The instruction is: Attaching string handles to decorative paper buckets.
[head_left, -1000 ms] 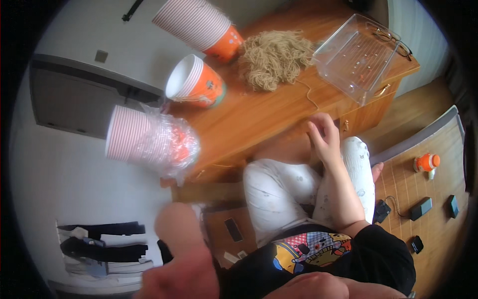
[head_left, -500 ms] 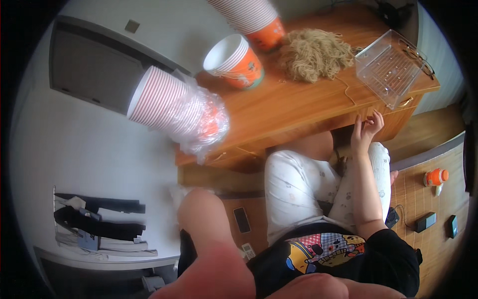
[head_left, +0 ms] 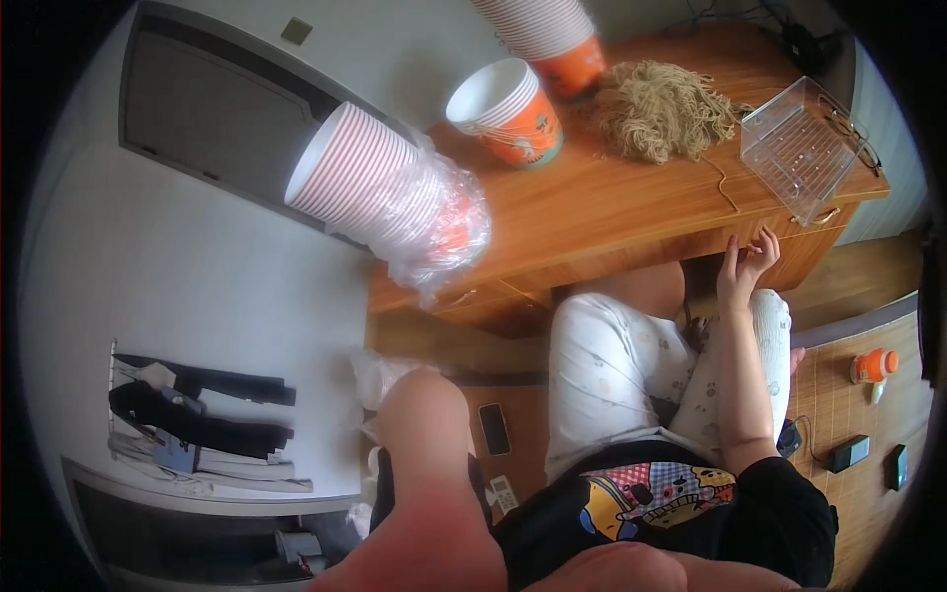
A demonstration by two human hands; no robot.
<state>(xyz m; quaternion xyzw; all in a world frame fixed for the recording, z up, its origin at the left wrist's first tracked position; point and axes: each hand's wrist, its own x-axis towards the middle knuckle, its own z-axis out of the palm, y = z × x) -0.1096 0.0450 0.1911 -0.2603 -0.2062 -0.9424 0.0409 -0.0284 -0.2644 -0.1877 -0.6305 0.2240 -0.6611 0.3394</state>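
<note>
My right hand (head_left: 750,268) is raised above my knee, close to the front edge of the wooden desk (head_left: 552,232). Its fingers are loosely bent and apart, with nothing seen between them. Just beyond it, a clear plastic tray (head_left: 797,148) overhangs the desk edge. A tan heap of yarn (head_left: 663,111) lies farther back, and one loose strand trails toward my hand. My left arm (head_left: 426,434) is bent sharply, its elbow pointing toward the desk; the left hand is out of the picture.
Orange-and-white paper buckets stand in stacks: a short one (head_left: 508,113), a tall one (head_left: 552,44), and a plastic-wrapped one (head_left: 395,197) tilted at the desk's left. Glasses (head_left: 853,136) lie by the tray. A phone (head_left: 495,429), a remote (head_left: 504,493) and an orange bottle (head_left: 873,366) are lower down.
The whole view has shifted, so the desk and its things appear farther right. My right hand keeps about the same place by the desk edge, fingers still apart.
</note>
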